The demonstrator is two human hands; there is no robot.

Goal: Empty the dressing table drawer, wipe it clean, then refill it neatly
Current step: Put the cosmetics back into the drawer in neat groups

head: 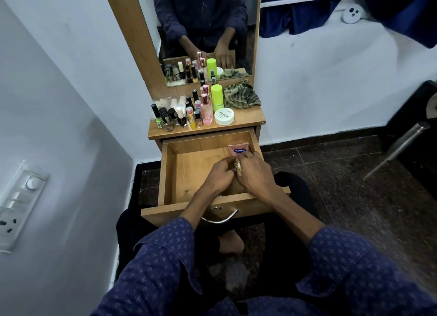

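Head view: the drawer is pulled out and mostly bare. Both hands are inside it, toward its right half. The left hand and right hand meet with fingers curled around a small yellowish item; can't tell what it is, or which grip really has it. A pink Vaseline tube lies in the drawer's back right corner, just beyond the right hand. Behind the drawer, the surface carries nail polish bottles, a lime green bottle, a white jar and a crumpled checked cloth.
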